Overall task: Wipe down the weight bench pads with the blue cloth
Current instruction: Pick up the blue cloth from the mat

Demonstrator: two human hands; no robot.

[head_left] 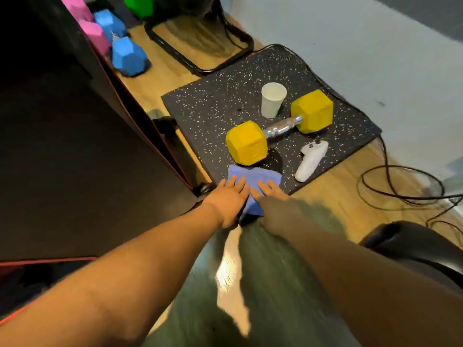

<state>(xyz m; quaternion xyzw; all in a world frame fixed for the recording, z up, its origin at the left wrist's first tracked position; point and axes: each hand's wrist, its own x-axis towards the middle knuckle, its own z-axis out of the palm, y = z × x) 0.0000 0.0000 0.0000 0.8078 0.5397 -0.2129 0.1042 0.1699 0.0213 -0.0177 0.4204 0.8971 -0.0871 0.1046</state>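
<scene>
The blue cloth (253,182) lies at the near corner of a speckled black rubber mat (220,106) on the floor. My left hand (229,197) rests flat on the cloth's left part, fingers spread. My right hand (271,191) lies on its right part, fingers also flat; whether either hand pinches the cloth is not visible. The black weight bench pad (75,151), with red edging, fills the left side, left of both hands.
A yellow dumbbell (278,128), a white cup (272,99) and a white controller (312,159) sit on the mat beyond the cloth. Blue (127,56) and pink (94,33) dumbbells lie far left. Black cables (400,194) trail right. A black seat (421,249) is near right.
</scene>
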